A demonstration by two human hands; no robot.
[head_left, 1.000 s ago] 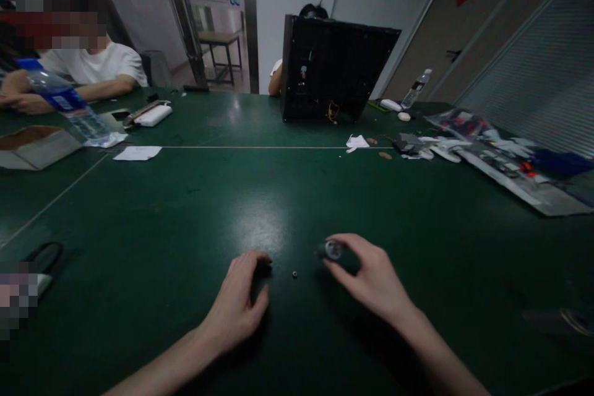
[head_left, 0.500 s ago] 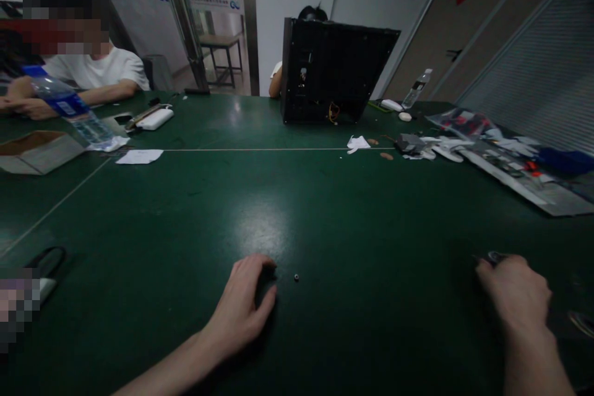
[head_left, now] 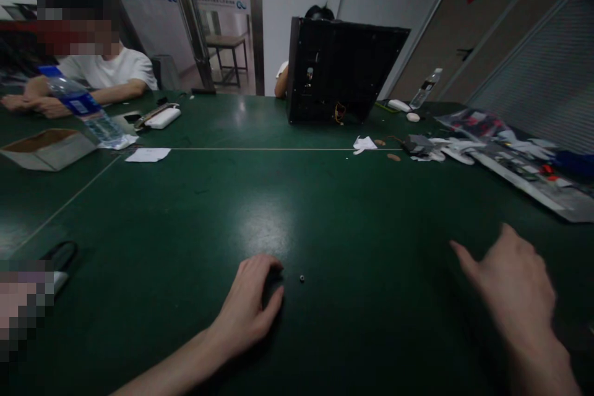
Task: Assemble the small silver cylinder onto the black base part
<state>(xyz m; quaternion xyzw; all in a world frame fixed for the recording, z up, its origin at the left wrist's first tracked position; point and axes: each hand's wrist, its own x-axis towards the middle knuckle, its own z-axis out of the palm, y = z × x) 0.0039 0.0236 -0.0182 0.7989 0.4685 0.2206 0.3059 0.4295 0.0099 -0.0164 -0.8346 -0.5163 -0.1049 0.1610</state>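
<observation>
Apparently empty, the right hand [head_left: 515,284] spreads its thumb wide.

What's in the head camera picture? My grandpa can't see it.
A bare left hand curves beside a tiny ring-shaped part on a green table; the right hand is farther right, thumb out. Beyond are a black casing, a blue-capped bottle and a person in white.
</observation>
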